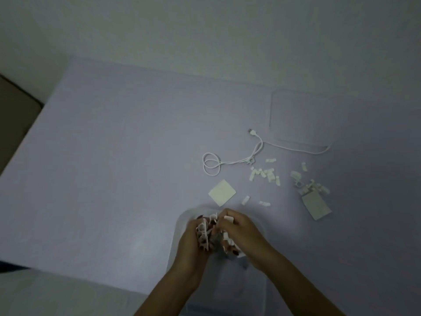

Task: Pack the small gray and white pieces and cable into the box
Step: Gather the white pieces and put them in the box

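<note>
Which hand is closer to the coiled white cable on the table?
Right. The right hand is below the cable, slightly to its right; the left hand is lower and further left. Both are over the box.

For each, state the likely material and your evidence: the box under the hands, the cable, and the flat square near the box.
Box: likely clear plastic, since the table shows through its wall. Cable: probably white, smooth plastic-sheathed wire that coils loosely. Flat square: pale, matte, thin, perhaps paper or card; too blurred to say.
</note>
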Available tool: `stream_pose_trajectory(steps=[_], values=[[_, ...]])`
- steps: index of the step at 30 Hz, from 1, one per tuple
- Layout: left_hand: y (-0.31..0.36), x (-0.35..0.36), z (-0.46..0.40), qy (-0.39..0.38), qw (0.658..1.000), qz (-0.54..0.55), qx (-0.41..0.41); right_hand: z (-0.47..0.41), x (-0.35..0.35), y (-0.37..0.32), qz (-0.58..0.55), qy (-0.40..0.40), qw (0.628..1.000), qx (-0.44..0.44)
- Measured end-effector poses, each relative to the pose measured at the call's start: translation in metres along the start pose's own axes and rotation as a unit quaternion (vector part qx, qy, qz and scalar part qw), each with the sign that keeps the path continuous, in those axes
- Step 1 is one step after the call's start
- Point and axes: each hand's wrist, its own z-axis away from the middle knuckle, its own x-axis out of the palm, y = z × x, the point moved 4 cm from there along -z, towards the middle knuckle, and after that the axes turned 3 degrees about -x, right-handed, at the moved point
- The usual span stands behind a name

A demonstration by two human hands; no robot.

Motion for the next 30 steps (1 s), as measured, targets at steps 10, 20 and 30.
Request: stream_pose_trajectory(steps=[10, 20, 30], values=[[-0.020, -0.031, -0.004, 0.119, 0.993, -0.012, 0.006, -0.002, 0.035, 0.029, 0.022, 0.081, 0.995, 0.048], [-0.022, -0.032, -0.009, 0.158, 0.978, 0.134, 0.022, -0.019, 0.058, 0.051, -0.173, 0.143, 0.960, 0.170], [-0.032, -0.048, -0.019, 0.150, 0.975, -0.119, 0.112, -0.019, 0.050, 0.058, -0.203, 0.120, 0.959, 0.160]])
